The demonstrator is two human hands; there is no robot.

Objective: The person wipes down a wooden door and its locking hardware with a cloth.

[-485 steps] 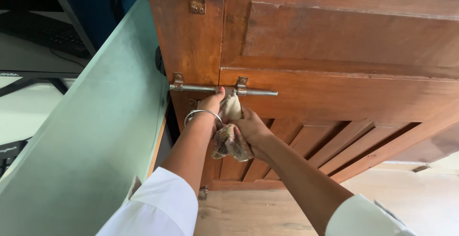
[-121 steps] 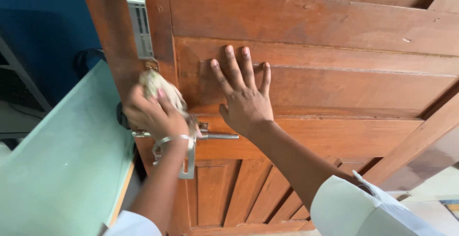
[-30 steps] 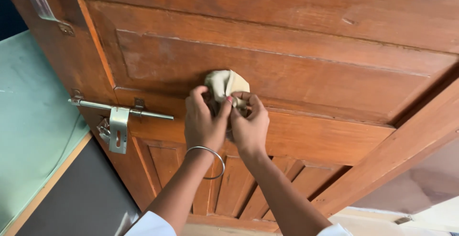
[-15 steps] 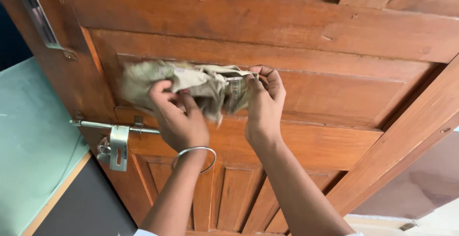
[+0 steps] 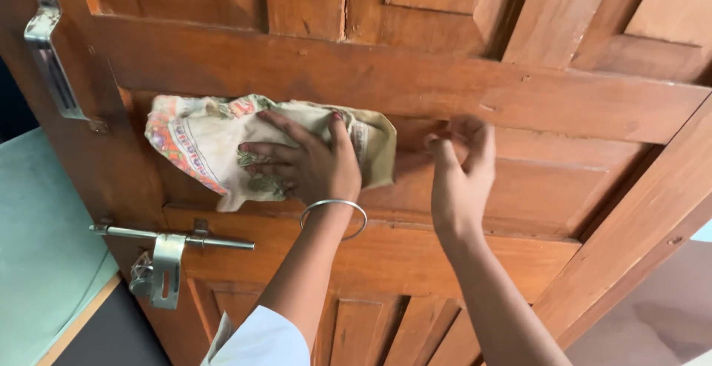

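A patterned cream cloth (image 5: 200,143) with red and green print lies spread flat against a brown wooden door (image 5: 445,91). My left hand (image 5: 304,162), with a metal bangle on the wrist, presses on the cloth with fingers spread, pointing left. My right hand (image 5: 460,177) hovers just off the door panel to the right of the cloth, fingers loosely curled and holding nothing; it looks blurred.
A steel sliding bolt with a hanging hasp (image 5: 167,251) is fixed low on the door's left side. A metal pull handle (image 5: 48,58) sits at the upper left edge. A pale green wall (image 5: 37,262) runs along the left.
The cloth, bunched between both hands a second ago, is now unfolded and flat on the door. My right hand has let go and moved right; the left hand presses the cloth.
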